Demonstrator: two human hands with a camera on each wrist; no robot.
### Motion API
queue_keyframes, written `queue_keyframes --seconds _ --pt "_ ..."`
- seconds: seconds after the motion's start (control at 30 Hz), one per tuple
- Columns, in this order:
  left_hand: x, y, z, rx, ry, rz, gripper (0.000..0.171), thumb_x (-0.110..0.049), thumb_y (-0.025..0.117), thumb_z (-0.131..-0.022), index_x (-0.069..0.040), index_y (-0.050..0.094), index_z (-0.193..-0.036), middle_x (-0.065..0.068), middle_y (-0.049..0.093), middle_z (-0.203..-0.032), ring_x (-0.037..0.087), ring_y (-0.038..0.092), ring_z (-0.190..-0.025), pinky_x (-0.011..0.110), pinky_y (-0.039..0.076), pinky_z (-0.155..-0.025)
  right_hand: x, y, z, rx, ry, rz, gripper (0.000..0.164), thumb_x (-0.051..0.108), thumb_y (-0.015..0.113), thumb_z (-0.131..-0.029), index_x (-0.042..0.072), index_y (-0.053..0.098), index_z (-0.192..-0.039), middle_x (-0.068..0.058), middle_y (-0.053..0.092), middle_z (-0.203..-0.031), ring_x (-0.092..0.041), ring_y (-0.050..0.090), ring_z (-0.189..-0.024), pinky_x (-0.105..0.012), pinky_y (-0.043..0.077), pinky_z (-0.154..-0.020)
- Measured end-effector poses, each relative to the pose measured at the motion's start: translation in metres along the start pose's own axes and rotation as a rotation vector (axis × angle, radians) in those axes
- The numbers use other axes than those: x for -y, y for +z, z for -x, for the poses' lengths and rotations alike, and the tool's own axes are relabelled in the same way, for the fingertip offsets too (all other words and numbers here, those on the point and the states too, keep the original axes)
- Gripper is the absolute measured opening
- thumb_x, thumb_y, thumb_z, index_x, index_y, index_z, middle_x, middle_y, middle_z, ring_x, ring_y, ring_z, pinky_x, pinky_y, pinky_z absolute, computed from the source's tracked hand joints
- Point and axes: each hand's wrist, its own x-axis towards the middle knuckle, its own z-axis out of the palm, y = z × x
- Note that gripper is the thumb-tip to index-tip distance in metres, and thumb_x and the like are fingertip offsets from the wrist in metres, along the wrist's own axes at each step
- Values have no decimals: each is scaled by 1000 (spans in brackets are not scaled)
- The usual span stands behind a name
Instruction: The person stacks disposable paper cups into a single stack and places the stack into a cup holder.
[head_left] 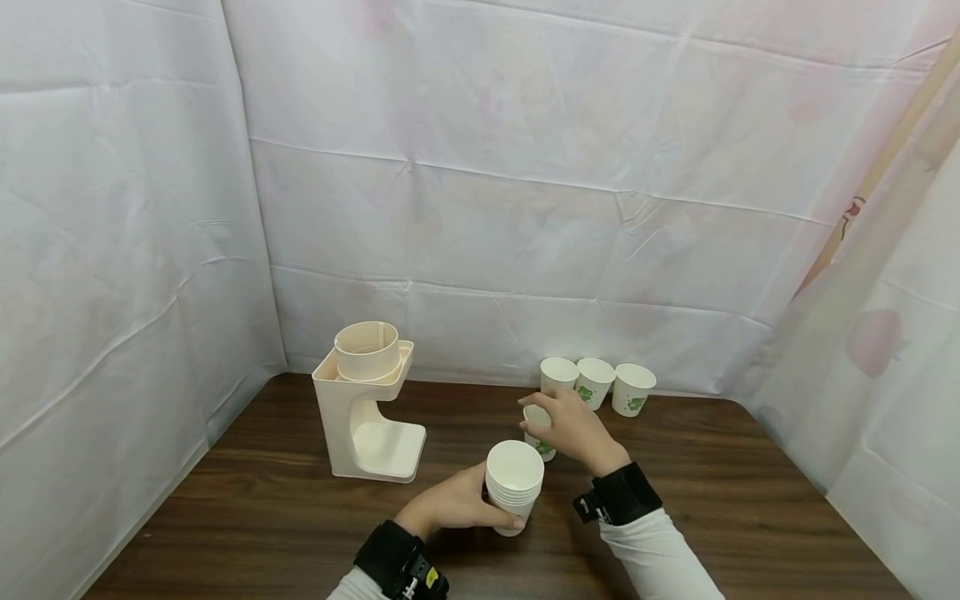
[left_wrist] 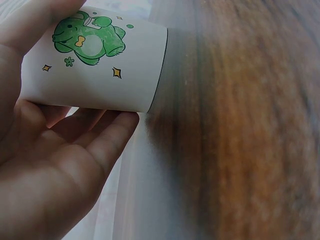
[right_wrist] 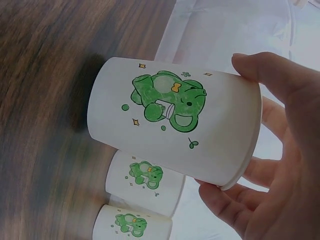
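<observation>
My left hand point(head_left: 461, 500) grips a stack of white paper cups point(head_left: 514, 471) near the front middle of the table. In the left wrist view a green cartoon animal shows on the lowest paper cup point(left_wrist: 90, 75), with thumb and fingers around its side. Just behind the stack, my right hand point(head_left: 572, 425) holds a single paper cup point(right_wrist: 175, 115) near its rim, thumb on one side and fingers on the other. That cup has the same green print and stands upright, partly covered by the hand in the head view.
Three more printed paper cups point(head_left: 595, 383) stand in a row by the back curtain point(head_left: 480, 225). A cream plastic holder point(head_left: 341, 417) with a round ring on top point(head_left: 367, 358) stands to the left. The dark wooden table point(head_left: 247, 517) lies beneath everything.
</observation>
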Motion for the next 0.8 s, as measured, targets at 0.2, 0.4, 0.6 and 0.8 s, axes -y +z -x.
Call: queue_keyframes --seconds 0.2,0.4,0.6,0.8 --pt "0 0 -1 8 -6 -1 80 -19 85 -79 -12 40 -146 -7 60 -125 14 55 -118 44 39 -103 5 -4 5 11 15 -17 32 33 73 -93 23 70 -124 -16 58 -125 -37 55 -115 -53 51 -83" --pt "2 -1 -1 5 -11 0 79 -20 85 -79 -14 41 -145 -8 60 -124 13 56 -117 42 39 -103 9 -10 10 1 -30 -3 34 34 73 -94 23 69 -125 -16 59 -126 -37 55 -113 -53 50 -85" --pt "1 0 -1 7 -11 -15 80 -20 85 -79 -13 40 -146 -7 60 -126 14 55 -119 44 39 -104 14 -14 14 -11 -25 -21 35 35 72 -94 23 69 -127 -15 57 -129 -37 54 -116 -53 50 -85" --pt "2 -1 0 3 -17 -32 81 -22 86 -79 -13 41 -146 -8 60 -125 14 56 -118 42 40 -103 14 -12 19 -14 -44 -7 35 35 72 -94 22 69 -126 -14 59 -124 -36 55 -112 -50 50 -86"
